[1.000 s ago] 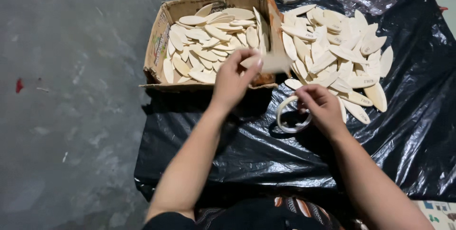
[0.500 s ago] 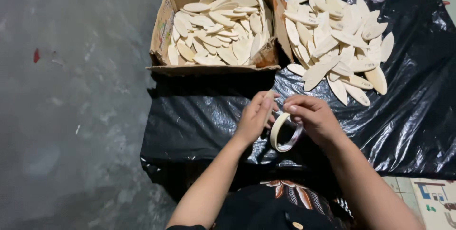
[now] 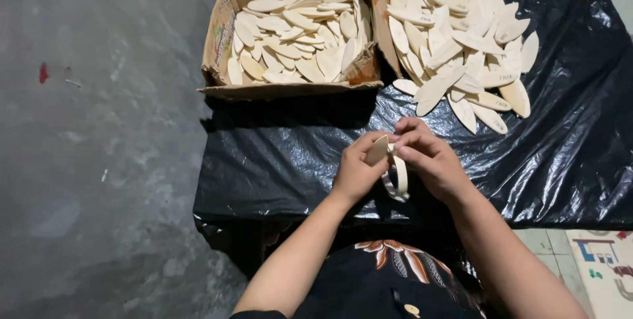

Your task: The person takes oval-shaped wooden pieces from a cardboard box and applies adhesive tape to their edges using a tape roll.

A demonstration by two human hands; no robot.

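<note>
Black plastic sheet (image 3: pixel 277 161) over a table, grey concrete floor (image 3: pixel 99 161) left of it. Left hand (image 3: pixel 356 173) pinches a wood piece (image 3: pixel 377 149); right hand (image 3: pixel 428 161) grips a tape roll (image 3: pixel 399 177). Cardboard box (image 3: pixel 221 35) at the sheet's far edge.

A grey, mottled concrete floor (image 3: pixel 99 161) is seen at the left. A low surface is covered by crinkled black plastic sheeting (image 3: pixel 283 161), on which glossy highlights are cast by overhead light.

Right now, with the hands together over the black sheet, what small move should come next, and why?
Probably pull a short length of tape free: the left hand pinches one wooden oval piece against the tape roll, which the right hand steadies.
</note>
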